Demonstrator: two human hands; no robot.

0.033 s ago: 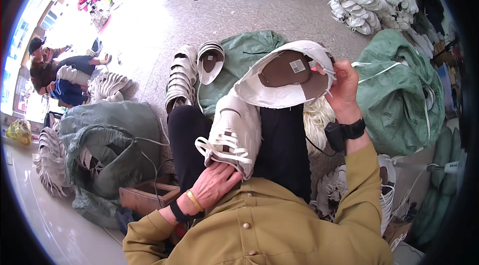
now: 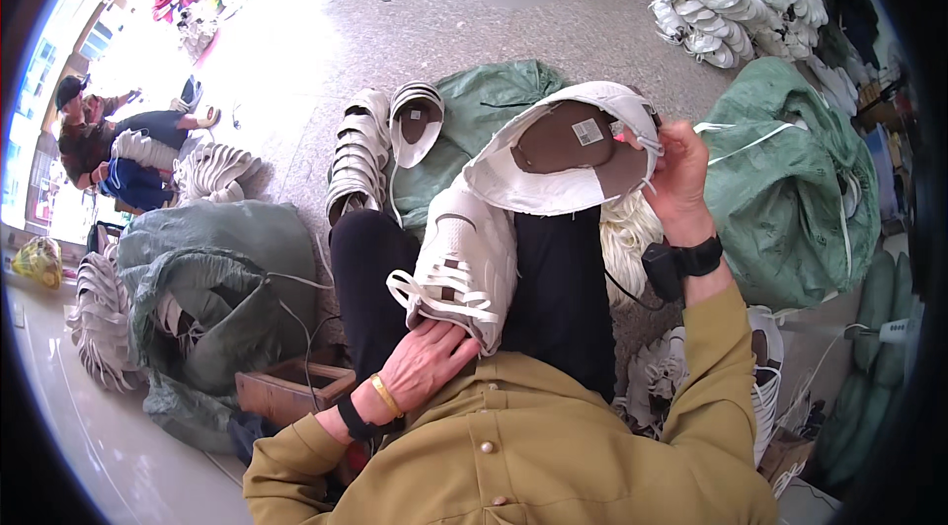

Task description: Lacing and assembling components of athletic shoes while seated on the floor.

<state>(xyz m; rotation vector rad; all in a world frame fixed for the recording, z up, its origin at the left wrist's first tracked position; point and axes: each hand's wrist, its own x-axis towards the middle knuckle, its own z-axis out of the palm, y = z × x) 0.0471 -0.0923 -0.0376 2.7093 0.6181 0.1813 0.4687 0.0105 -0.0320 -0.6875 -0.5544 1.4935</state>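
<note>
place: shoe workshop | stacked white uppers (image 2: 357, 155) | bulky green sack (image 2: 800, 199) | seated person (image 2: 84, 142) beside more uppers (image 2: 213, 172)

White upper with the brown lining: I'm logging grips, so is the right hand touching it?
Touching: the head view shows the right hand holding the white upper by its right-hand edge.

A white laced shoe upper (image 2: 466, 248) lies lengthwise, its lace (image 2: 449, 300) toward the near end, while a second white upper (image 2: 563, 155), tilted at its far right, shows a hollow, brown-lined inside with a pale label (image 2: 589, 132).
</note>
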